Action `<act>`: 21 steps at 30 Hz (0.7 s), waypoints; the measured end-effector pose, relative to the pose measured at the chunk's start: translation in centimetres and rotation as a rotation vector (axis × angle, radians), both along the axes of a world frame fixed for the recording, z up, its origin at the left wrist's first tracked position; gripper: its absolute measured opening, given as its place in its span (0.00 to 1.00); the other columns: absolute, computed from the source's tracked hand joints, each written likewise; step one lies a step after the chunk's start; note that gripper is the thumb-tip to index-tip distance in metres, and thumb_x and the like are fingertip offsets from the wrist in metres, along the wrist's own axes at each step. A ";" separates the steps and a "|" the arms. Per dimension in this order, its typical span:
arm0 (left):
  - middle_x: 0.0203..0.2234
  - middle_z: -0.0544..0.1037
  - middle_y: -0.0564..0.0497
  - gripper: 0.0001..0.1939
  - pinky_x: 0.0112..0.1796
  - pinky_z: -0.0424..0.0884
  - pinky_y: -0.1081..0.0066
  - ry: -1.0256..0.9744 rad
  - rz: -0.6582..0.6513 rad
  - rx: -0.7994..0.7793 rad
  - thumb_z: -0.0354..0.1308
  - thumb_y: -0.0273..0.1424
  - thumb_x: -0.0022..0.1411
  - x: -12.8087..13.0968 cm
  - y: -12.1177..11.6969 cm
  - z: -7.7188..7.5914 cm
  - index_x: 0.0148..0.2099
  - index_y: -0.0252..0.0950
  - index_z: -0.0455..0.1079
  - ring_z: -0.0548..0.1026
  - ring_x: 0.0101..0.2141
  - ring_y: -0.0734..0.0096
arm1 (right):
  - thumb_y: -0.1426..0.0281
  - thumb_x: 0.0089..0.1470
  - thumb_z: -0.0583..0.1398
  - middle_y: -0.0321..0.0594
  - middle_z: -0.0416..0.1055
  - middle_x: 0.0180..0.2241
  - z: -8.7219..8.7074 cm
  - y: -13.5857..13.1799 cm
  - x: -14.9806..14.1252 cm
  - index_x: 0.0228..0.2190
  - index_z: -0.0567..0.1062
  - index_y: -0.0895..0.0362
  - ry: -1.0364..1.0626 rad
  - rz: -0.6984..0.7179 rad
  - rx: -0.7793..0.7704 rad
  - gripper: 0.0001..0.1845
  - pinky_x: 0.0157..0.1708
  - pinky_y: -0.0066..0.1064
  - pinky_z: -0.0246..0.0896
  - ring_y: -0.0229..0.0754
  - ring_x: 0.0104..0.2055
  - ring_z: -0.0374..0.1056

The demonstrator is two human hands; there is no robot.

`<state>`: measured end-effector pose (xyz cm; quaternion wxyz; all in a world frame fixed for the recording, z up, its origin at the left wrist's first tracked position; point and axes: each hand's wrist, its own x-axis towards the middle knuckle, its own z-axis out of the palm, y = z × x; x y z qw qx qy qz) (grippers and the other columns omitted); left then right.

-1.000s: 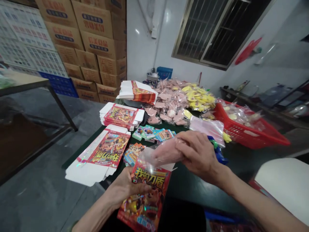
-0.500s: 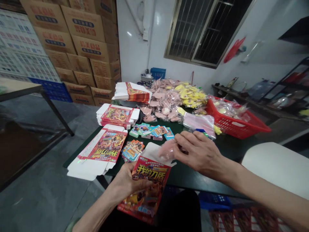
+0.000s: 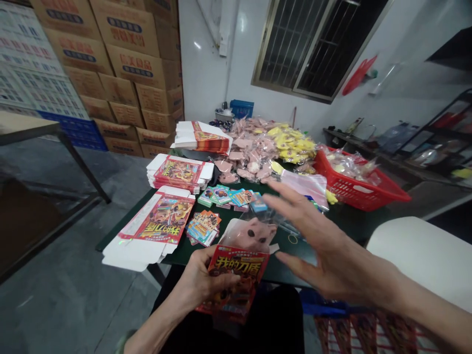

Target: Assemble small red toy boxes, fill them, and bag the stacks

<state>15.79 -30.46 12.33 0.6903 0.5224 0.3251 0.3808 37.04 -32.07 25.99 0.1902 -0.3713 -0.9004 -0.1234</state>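
My left hand (image 3: 202, 284) grips a red printed box (image 3: 236, 280) held upright over my lap, its top flap open. A pink toy in a clear bag (image 3: 253, 233) sticks halfway out of the box's top. Beside and just above the bag, my right hand (image 3: 324, 250) hovers with its fingers spread and nothing in it. Just beyond the box, loose card packs (image 3: 204, 227) lie on the dark green table (image 3: 354, 223).
Flat unfolded boxes (image 3: 153, 231) and stacks of them (image 3: 180, 173) lie at the left. Bagged pink and yellow toys (image 3: 269, 147) pile at the back, beside a red basket (image 3: 363, 189). A white stool (image 3: 424, 255) stands at the right. Cartons (image 3: 121, 73) are stacked against the wall.
My right hand pushed the bagged pink toy down into the box, then let go and opened. The box was lowered slightly toward my lap.
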 end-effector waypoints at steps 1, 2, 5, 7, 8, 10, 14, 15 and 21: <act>0.29 0.80 0.49 0.16 0.31 0.72 0.73 0.013 0.012 0.021 0.69 0.31 0.43 -0.2 -0.1 -0.1 0.36 0.31 0.73 0.77 0.29 0.68 | 0.68 0.51 0.59 0.54 0.51 0.59 -0.3 0.0 0.0 0.58 0.51 0.60 0.082 -0.045 0.008 0.36 0.53 0.48 0.57 0.55 0.61 0.49; 0.28 0.80 0.49 0.16 0.31 0.72 0.73 0.022 0.016 0.044 0.68 0.31 0.43 -0.3 -0.1 -0.3 0.37 0.31 0.73 0.77 0.28 0.68 | 0.66 0.51 0.60 0.54 0.57 0.56 -0.8 0.2 -0.2 0.57 0.53 0.60 0.145 -0.076 0.009 0.36 0.50 0.46 0.60 0.54 0.58 0.54; 0.29 0.80 0.49 0.16 0.31 0.72 0.73 0.039 0.005 0.092 0.68 0.31 0.45 -0.6 -0.4 -1.0 0.38 0.31 0.73 0.76 0.29 0.68 | 0.68 0.53 0.59 0.45 0.71 0.37 -3.3 0.7 -1.2 0.46 0.66 0.59 0.205 -0.045 -0.003 0.19 0.36 0.37 0.66 0.44 0.39 0.67; 0.29 0.80 0.50 0.16 0.31 0.71 0.74 0.038 0.012 0.094 0.67 0.31 0.45 -0.8 -0.7 -1.5 0.38 0.32 0.73 0.76 0.29 0.69 | 0.72 0.54 0.58 0.41 0.70 0.29 -4.8 0.5 -1.9 0.38 0.70 0.59 0.173 -0.008 0.077 0.08 0.32 0.33 0.65 0.40 0.32 0.65; 0.29 0.80 0.50 0.16 0.31 0.71 0.75 0.033 0.015 0.082 0.67 0.30 0.45 -0.8 -0.9 -1.7 0.38 0.32 0.73 0.76 0.29 0.69 | 0.74 0.54 0.57 0.42 0.70 0.29 -5.3 0.2 -2.3 0.36 0.70 0.60 0.149 -0.007 0.146 0.06 0.32 0.34 0.64 0.41 0.32 0.64; 0.31 0.80 0.50 0.18 0.32 0.71 0.74 0.000 0.007 0.046 0.67 0.30 0.45 -0.8 -1.3 -1.9 0.40 0.32 0.73 0.76 0.30 0.68 | 0.77 0.54 0.55 0.47 0.70 0.33 -5.9 -0.8 -2.8 0.36 0.72 0.61 0.119 -0.050 0.282 0.07 0.35 0.37 0.64 0.44 0.37 0.63; 0.32 0.80 0.49 0.18 0.34 0.71 0.72 -0.053 -0.020 -0.018 0.67 0.30 0.46 -0.8 -2.0 -2.3 0.41 0.33 0.72 0.76 0.31 0.67 | 0.80 0.54 0.50 0.52 0.69 0.38 -6.6 -2.4 -3.4 0.43 0.71 0.65 0.121 -0.014 0.330 0.16 0.37 0.39 0.64 0.48 0.41 0.63; 0.30 0.79 0.50 0.17 0.32 0.71 0.73 -0.059 -0.011 -0.021 0.67 0.30 0.45 -0.7 -2.1 -2.5 0.40 0.32 0.72 0.75 0.29 0.68 | 0.80 0.55 0.50 0.51 0.70 0.37 -6.9 -2.5 -3.6 0.44 0.70 0.66 0.126 0.030 0.313 0.16 0.36 0.38 0.64 0.47 0.40 0.64; 0.25 0.77 0.52 0.19 0.28 0.70 0.75 -0.035 0.064 -0.041 0.71 0.31 0.37 -0.9 -2.2 -3.6 0.35 0.32 0.73 0.73 0.26 0.69 | 0.64 0.56 0.53 0.46 0.74 0.32 -10.1 -1.5 -6.6 0.39 0.73 0.61 0.172 0.046 0.244 0.16 0.29 0.35 0.66 0.47 0.32 0.69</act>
